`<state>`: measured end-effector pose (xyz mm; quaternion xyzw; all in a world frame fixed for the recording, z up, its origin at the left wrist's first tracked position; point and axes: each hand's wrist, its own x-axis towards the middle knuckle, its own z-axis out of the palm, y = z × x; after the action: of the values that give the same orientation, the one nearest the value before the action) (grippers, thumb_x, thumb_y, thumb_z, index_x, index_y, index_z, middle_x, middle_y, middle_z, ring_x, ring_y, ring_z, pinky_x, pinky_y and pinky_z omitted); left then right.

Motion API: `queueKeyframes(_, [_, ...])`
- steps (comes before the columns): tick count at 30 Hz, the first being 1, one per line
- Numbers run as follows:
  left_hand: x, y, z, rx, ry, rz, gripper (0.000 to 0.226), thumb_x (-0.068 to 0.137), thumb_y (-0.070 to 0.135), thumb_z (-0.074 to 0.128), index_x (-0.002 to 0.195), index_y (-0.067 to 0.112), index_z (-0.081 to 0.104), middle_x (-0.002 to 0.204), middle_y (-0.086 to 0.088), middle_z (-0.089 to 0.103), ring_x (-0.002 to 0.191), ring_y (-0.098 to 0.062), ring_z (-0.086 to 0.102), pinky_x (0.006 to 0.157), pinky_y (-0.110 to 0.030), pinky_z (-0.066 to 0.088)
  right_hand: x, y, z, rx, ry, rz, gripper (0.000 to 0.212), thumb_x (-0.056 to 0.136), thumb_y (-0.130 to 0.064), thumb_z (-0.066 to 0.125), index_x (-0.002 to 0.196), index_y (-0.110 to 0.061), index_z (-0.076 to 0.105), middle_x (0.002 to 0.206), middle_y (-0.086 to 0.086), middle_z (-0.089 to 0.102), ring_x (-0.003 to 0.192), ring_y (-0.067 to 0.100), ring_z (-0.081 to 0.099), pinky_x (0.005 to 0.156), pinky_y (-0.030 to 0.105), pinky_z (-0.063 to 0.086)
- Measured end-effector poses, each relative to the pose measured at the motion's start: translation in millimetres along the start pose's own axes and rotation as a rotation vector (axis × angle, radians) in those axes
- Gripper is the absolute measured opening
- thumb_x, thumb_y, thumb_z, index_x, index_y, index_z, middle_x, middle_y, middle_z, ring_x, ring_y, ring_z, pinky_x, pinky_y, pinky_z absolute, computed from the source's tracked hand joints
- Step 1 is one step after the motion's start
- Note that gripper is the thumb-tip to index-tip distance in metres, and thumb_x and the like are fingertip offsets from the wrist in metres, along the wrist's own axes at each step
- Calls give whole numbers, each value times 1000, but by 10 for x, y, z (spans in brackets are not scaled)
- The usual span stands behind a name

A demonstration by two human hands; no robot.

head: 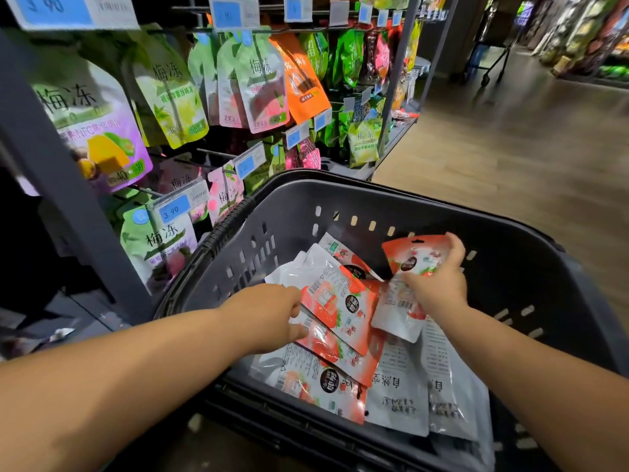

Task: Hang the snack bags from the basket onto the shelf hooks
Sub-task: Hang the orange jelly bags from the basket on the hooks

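SNACK AISLE, SUPERMARKET: Bright snack bags [262, 86] hang in rows from wire hooks [218, 153] on a dark metal shelf [51, 185]. Blue-and-white price tags [173, 210] are clipped in front of the rows, one reading 3.90. A grey plastic shopping basket [531, 264] stands beside the display, loaded with red-and-white packets [340, 301] that show printed barcodes. Beyond it, a wood-look floor [510, 137] opens onto another stocked display [585, 35] across the aisle, and a wheeled trolley [493, 39] stands at the far end.
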<state>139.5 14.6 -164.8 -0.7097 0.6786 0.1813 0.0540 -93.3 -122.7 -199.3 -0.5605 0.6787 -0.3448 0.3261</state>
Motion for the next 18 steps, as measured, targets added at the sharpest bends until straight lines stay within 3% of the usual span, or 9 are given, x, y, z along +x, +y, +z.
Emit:
queueKeyframes(3, [9, -14, -2, -73, 24, -19, 32, 92, 55, 56, 107, 28, 49, 88, 13, 49, 91, -13, 52, 71, -29, 40, -85, -130, -14, 45, -48, -152, 107, 84, -9, 74, 154, -43, 1, 83, -11, 50, 76, 9, 56, 70, 32, 50])
queueKeyframes(5, [15, -25, -3, -118, 52, -22, 32, 91, 56, 57, 104, 29, 49, 88, 11, 54, 91, -14, 55, 76, -33, 46, -150, -196, 21, 66, -118, -197, 105, 84, -9, 73, 155, -42, 3, 83, -8, 56, 79, 7, 61, 67, 27, 49])
queueKeyframes(7, [8, -22, -9, -131, 79, -16, 32, 90, 57, 58, 104, 28, 50, 88, 10, 56, 90, -15, 56, 80, -36, 50, -205, -202, 71, 44, -194, -208, 80, 86, -12, 72, 149, -35, 30, 89, -7, 63, 79, 5, 63, 66, 24, 50])
queueKeyframes(9, [-6, -13, -9, -135, 91, -7, 32, 90, 56, 57, 104, 28, 51, 87, 10, 56, 87, -15, 55, 81, -37, 50, -239, -177, 118, -23, -244, -175, 34, 89, -18, 70, 119, -28, 56, 99, -4, 69, 76, 1, 61, 60, 20, 48])
queueKeyframes(11, [-18, -10, -5, -134, 92, -2, 32, 90, 56, 57, 104, 29, 51, 87, 10, 56, 87, -14, 53, 82, -37, 50, -244, -129, 162, -74, -287, -128, 13, 90, -27, 70, 99, -27, 60, 102, -1, 71, 77, 5, 63, 63, 23, 52])
queueKeyframes(15, [-26, -27, -1, -149, 95, 4, 31, 90, 58, 58, 101, 30, 49, 90, 8, 59, 89, -15, 57, 83, -37, 51, -256, -105, 210, -194, -431, -103, 16, 87, -40, 70, 95, -30, 62, 93, -7, 69, 85, 12, 67, 79, 32, 57])
queueKeyframes(18, [-23, -50, -11, -190, 113, 7, 30, 89, 57, 58, 99, 30, 50, 84, 9, 58, 87, -15, 58, 83, -38, 51, -322, -186, 229, -278, -485, -164, 18, 90, -37, 64, 93, -20, 68, 92, -1, 72, 87, 17, 69, 85, 40, 58])
